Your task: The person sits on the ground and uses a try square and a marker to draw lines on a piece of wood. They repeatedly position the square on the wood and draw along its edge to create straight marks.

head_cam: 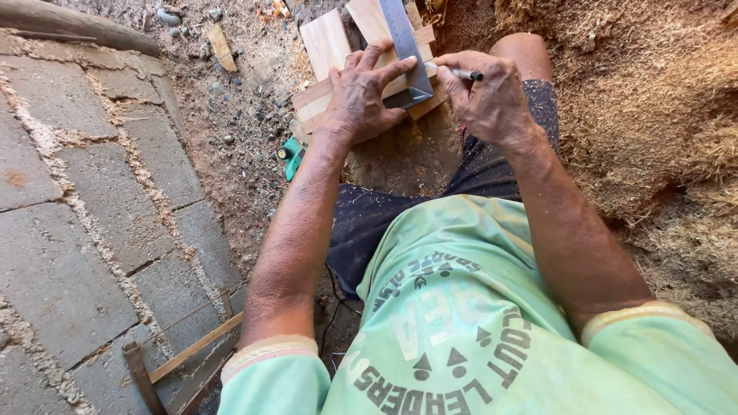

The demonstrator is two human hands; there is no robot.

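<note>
At twelve o'clock, the left hand (361, 100) presses flat, fingers spread, on a metal try square (403, 54) laid across wooden boards (327, 46); the right hand (488, 96), just beside, pinches a pencil (463, 74) against its blade.

Strong daylight fell from above, bright and warm, and lit the paving blocks (84, 192) and the sawdust heap (653, 115) evenly. The green shirt (461, 323) was close to washed out. Short, hard-edged shadows lay beneath the forearms and in the dark lap between them. The metal square (403, 46) caught a dull sheen without glare. Focus was sharp throughout, with wide-angle stretching at the edges.
</note>
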